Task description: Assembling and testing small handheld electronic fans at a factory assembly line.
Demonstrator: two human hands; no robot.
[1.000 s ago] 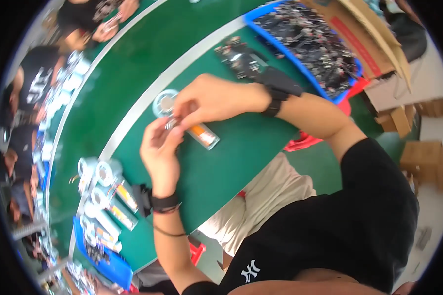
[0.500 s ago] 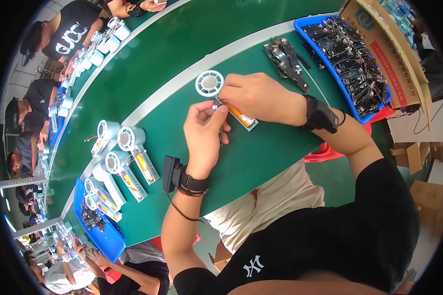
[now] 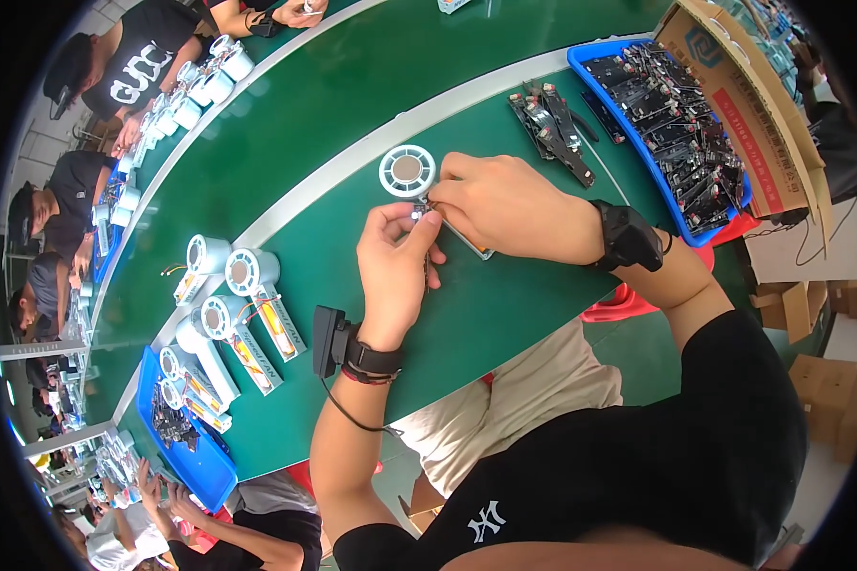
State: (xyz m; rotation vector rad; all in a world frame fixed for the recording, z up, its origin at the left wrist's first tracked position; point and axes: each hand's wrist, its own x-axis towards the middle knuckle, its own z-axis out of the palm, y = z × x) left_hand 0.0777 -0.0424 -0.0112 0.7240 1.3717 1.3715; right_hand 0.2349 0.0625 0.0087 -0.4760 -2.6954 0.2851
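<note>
A white handheld fan (image 3: 408, 170) with a round slotted head lies on the green table, its opened handle running beneath my right hand (image 3: 514, 205). The thumb and index finger of my left hand (image 3: 393, 271) pinch a small dark circuit board (image 3: 418, 211) with a pale connector, just below the fan head. My right fingertips are pinched together beside the board's upper end. What they grip there is too small and covered to make out.
To the left stand several similar fans (image 3: 243, 273) with exposed yellow batteries, near a blue tray (image 3: 209, 468). At right, loose dark boards (image 3: 550, 128) lie beside a full blue bin (image 3: 687, 231) and a cardboard box (image 3: 733, 114). Co-workers sit across the conveyor (image 3: 352, 86).
My right hand has shifted slightly right and down, covering the fan's yellow battery that showed before. My left hand stays nearly in place, still pinching the circuit board.
</note>
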